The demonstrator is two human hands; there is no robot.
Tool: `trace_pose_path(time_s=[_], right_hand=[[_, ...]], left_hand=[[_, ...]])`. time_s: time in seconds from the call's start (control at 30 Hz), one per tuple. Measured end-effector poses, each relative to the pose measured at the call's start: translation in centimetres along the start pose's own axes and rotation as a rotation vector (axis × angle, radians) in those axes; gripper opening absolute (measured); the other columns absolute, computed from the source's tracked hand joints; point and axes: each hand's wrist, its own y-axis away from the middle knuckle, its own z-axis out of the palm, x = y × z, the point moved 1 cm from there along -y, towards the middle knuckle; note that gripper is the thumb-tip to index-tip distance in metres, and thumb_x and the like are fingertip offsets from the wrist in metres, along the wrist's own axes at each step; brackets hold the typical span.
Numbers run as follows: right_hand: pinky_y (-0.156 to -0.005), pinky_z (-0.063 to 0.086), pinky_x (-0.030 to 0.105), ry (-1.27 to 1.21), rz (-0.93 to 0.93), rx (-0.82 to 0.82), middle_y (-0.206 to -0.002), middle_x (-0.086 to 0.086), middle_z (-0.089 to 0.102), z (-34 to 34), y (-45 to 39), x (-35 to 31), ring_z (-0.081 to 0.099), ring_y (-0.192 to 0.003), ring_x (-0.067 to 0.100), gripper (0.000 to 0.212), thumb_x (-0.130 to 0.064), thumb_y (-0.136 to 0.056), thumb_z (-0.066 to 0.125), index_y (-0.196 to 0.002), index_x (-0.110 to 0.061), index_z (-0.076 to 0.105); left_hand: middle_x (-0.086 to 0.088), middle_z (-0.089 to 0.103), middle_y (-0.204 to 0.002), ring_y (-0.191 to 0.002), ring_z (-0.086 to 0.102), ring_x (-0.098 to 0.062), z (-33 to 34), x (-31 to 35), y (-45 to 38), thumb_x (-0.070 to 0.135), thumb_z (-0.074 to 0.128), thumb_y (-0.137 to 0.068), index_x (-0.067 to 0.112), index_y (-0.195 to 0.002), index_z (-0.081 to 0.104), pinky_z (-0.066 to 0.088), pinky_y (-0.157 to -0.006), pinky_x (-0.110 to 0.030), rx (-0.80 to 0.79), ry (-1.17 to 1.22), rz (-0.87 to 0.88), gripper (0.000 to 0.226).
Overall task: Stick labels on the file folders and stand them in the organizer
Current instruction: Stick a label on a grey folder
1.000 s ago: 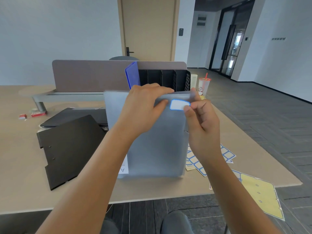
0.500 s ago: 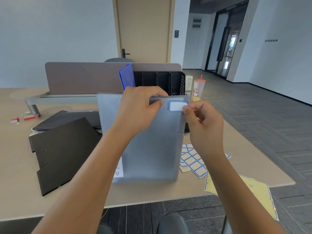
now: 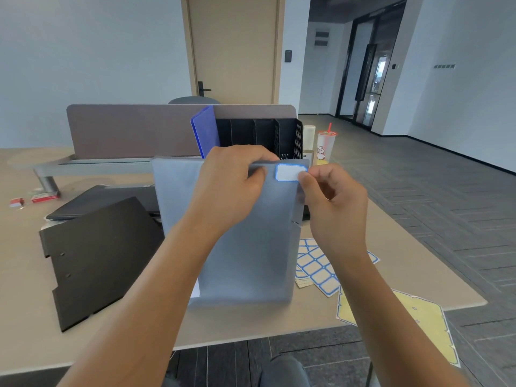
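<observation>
Now the white, blue-edged label [image 3: 290, 172] lies flat against the top right corner of the grey folder [image 3: 245, 247], where a second ago its right end was pinched and held just off the surface. The right hand [image 3: 335, 208] has drawn back a little; its grip is loosely curled, holding nothing, with one fingertip [image 3: 303, 178] touching the label's right edge, apparently smoothing it down. The left hand [image 3: 231, 188] has not let go: its grip is closed over the folder's upper edge, thumb on the front, keeping the folder upright on the worktop [image 3: 25, 317]. By my reading the sticking is nearly done, and this folder can go next into the black organizer [image 3: 259, 135] behind it, where a blue folder [image 3: 205, 132] already stands in the leftmost slot. Spare label sheets [image 3: 318, 270] lie just right of the folder, and a black folder [image 3: 100, 255] lies flat to its left.
</observation>
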Motion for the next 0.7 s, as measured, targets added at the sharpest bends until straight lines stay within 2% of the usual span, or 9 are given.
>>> trace_pose_path(time_s=[0.3,0.5,0.7], right_hand=[[-0.075,0.058,0.029,-0.011,0.010,0.015,-0.081,0.000,0.075,0.13,-0.04,0.11,0.071,-0.077,0.020,0.011,-0.016,-0.099,0.070,-0.088,-0.015,0.071],[-0.076,0.061,0.036,-0.002,0.004,0.018,-0.081,0.001,0.075,0.08,-0.09,-0.01,0.072,-0.077,0.022,0.011,-0.015,-0.099,0.070,-0.088,-0.015,0.071],[-0.074,0.060,0.035,0.039,-0.004,0.013,-0.081,-0.001,0.075,0.04,-0.27,-0.01,0.072,-0.077,0.020,0.011,-0.017,-0.099,0.070,-0.087,-0.017,0.071]], left_hand=[[0.016,0.076,-0.103,-0.094,0.068,-0.008,0.09,-0.02,0.14,0.006,0.057,-0.087,0.031,-0.107,0.077,0.056,-0.081,-0.036,0.030,0.004,0.016,0.037],[0.016,0.076,-0.102,-0.088,0.067,-0.007,0.12,0.02,0.09,0.007,0.056,-0.087,0.031,-0.106,0.078,0.056,-0.076,-0.035,0.031,0.008,0.018,0.038],[0.017,0.076,-0.101,-0.087,0.067,-0.006,0.11,0.12,0.15,0.007,0.056,-0.086,0.032,-0.105,0.078,0.056,-0.075,-0.034,0.037,0.010,0.011,0.038]])
